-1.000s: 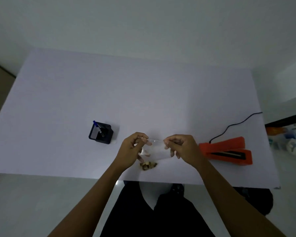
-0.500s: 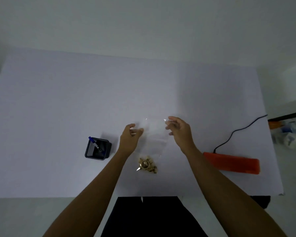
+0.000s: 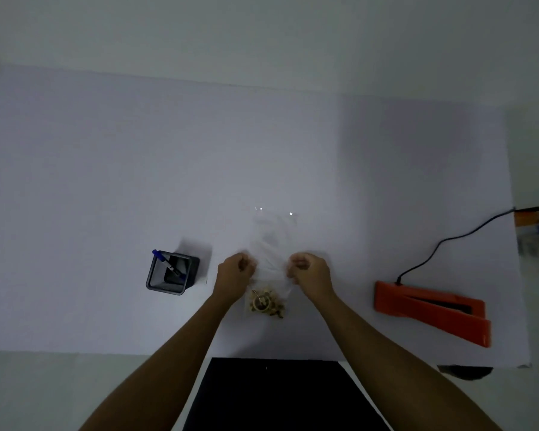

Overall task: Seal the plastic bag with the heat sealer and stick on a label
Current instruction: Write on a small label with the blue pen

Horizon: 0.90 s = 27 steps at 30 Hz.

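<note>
I work at a plain packing desk: white table point(image 3: 106, 181), bare wall point(image 3: 262, 32), pen holder point(image 3: 171, 273), orange heat sealer point(image 3: 430, 312) with its black cord point(image 3: 442, 244).

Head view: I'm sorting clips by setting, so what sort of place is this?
Probably a small packing station: a plain white table carries an orange heat sealer with a black cord, a clear plastic bag holding small brass-coloured pieces, and a black pen holder.

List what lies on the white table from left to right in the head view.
From the left: black square pen holder with a blue pen → left hand → clear plastic bag holding small gold-coloured pieces, gripped at either side by the hands → right hand → orange heat sealer.
</note>
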{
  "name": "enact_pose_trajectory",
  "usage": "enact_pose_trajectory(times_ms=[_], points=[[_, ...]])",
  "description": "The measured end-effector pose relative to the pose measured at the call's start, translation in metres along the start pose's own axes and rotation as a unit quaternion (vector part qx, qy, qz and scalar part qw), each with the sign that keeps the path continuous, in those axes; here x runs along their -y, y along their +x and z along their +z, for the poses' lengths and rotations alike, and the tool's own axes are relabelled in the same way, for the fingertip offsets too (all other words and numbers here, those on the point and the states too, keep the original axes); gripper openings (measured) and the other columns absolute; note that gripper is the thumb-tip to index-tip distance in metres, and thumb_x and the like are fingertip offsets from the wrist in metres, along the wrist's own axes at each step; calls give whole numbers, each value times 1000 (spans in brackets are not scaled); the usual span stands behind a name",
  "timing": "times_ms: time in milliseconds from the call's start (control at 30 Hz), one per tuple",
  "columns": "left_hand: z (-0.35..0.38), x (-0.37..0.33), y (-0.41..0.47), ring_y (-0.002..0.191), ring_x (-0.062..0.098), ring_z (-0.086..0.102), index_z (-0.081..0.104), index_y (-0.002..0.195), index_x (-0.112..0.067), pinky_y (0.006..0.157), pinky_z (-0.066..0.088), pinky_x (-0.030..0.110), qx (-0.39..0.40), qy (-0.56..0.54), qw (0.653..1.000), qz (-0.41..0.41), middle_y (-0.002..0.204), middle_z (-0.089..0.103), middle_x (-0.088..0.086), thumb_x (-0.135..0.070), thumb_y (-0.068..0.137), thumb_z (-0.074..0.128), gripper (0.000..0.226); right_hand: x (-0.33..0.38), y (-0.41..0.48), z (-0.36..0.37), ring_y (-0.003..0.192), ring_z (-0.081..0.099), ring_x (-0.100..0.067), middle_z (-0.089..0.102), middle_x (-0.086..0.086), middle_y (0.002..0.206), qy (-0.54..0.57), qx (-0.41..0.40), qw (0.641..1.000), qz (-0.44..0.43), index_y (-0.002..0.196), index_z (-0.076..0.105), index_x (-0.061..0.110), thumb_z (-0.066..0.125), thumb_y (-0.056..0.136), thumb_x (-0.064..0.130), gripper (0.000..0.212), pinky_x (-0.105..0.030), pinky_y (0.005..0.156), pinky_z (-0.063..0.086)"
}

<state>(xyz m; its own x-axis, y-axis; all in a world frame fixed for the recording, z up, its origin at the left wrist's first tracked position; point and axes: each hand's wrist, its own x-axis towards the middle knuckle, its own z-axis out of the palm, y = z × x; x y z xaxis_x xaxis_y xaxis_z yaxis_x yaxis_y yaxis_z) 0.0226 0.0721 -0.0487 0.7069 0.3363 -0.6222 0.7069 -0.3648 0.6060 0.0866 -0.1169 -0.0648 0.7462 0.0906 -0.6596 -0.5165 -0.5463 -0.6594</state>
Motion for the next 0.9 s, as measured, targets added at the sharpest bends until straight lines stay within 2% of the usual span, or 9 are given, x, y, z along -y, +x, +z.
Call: enact_pose_trajectory(times_ms=[133, 233, 333, 400, 500, 600, 700, 833, 900], points=[[9, 1, -1, 56, 9, 57, 64, 79, -8, 46, 41, 5, 2, -3, 1000, -23, 66, 61, -3, -12, 91, 65, 13, -8, 2, -2, 78, 67, -21, 71, -8, 84, -43, -20, 999, -20, 94, 72, 7, 74, 81, 3, 14, -29, 73, 56], [14, 2, -2, 48, 11, 63, 64, 79, -4, 40, 52, 23, 5, -15, 999, -45, 67, 66, 5, -17, 90, 67, 17, -10, 2, -6, 78, 63, -18, 68, -5, 82, -51, -33, 998, -32, 93, 71, 6, 74, 83, 4, 11, -27, 74, 52], [15, 3, -3, 56, 23, 65, 61, 73, -11, 48, 56, 35, -11, 5, 999, -52, 67, 66, 6, -28, 89, 67, 25, -11, 3, -6, 77, 63, -17, 68, -4, 82, -57, -41, 997, -41, 93, 71, 5, 74, 83, 3, 11, -25, 74, 50], [12, 1, -6, 61, 21, 62, 56, 70, -17, 50, 47, 28, -18, 32, 998, -42, 65, 62, 1, -35, 89, 65, 29, -10, 3, -4, 77, 63, -16, 68, -3, 81, -63, -50, 996, -48, 92, 71, 7, 74, 83, 4, 10, -17, 71, 48], [-2, -6, -13, 72, 16, 62, 61, 86, -17, 59, 44, 26, -30, 54, 998, -13, 78, 65, -3, -40, 89, 64, 24, -2, -2, -1, 72, 61, -14, 67, -1, 79, -52, -86, 992, -69, 89, 69, 8, 73, 85, 8, 5, -5, 62, 42], [-32, -12, -27, 71, 12, 62, 63, 94, -17, 64, 52, 28, -61, 26, 996, 51, 83, 66, -5, -36, 89, 66, 20, 14, -15, 6, 69, 61, -15, 67, -3, 78, -30, -112, 988, -98, 86, 67, 11, 72, 88, 14, 5, -13, 62, 45], [-76, -16, -42, 64, 10, 58, 63, 96, -19, 58, 48, 22, -116, 1, 988, 105, 84, 64, -8, -32, 90, 66, 14, 37, -34, 24, 65, 59, -8, 68, -2, 76, -6, -89, 987, -136, 84, 68, 14, 71, 88, 15, 6, -14, 60, 45], [-136, 8, -55, 66, 8, 54, 55, 99, -21, 58, 41, 17, -208, -13, 973, 98, 80, 55, -5, -23, 90, 64, 13, 69, -64, 65, 64, 58, -1, 69, 0, 77, 12, -55, 982, -178, 83, 69, 16, 71, 88, 12, 7, -9, 60, 44], [-162, 36, -55, 67, 11, 52, 53, 99, -19, 58, 40, 19, -217, -31, 973, 78, 81, 54, -2, -17, 90, 63, 14, 83, -77, 92, 64, 57, -1, 70, -1, 79, 13, -42, 979, -197, 83, 70, 15, 71, 88, 13, 6, -10, 61, 45]])
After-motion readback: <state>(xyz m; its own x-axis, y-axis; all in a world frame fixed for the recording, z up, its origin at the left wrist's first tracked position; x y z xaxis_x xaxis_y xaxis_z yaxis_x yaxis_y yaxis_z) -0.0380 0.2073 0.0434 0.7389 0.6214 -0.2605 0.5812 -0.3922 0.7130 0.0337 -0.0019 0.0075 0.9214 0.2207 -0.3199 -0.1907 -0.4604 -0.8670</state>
